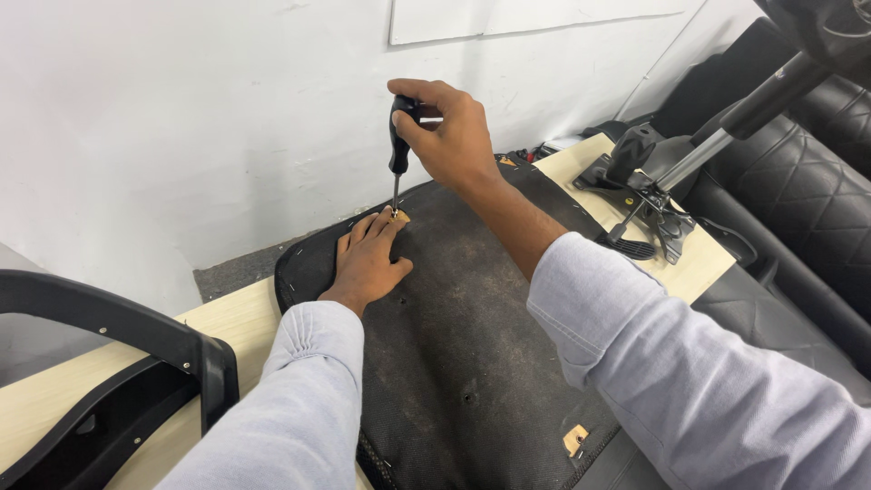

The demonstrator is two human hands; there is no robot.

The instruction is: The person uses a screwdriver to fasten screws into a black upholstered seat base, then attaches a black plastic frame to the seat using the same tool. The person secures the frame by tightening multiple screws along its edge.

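Observation:
A dark fabric-covered seat panel lies underside up on a light wooden table. My right hand grips a black-handled screwdriver held upright, its tip on a small tan patch at the panel's far edge. My left hand rests flat on the panel right beside that spot, fingertips touching the patch. A second tan patch shows near the panel's front edge.
A black chair armrest frame sits at the left on the table. A black chair mechanism with a metal lever lies at the right. Quilted black chair upholstery stands behind it. A white wall borders the table.

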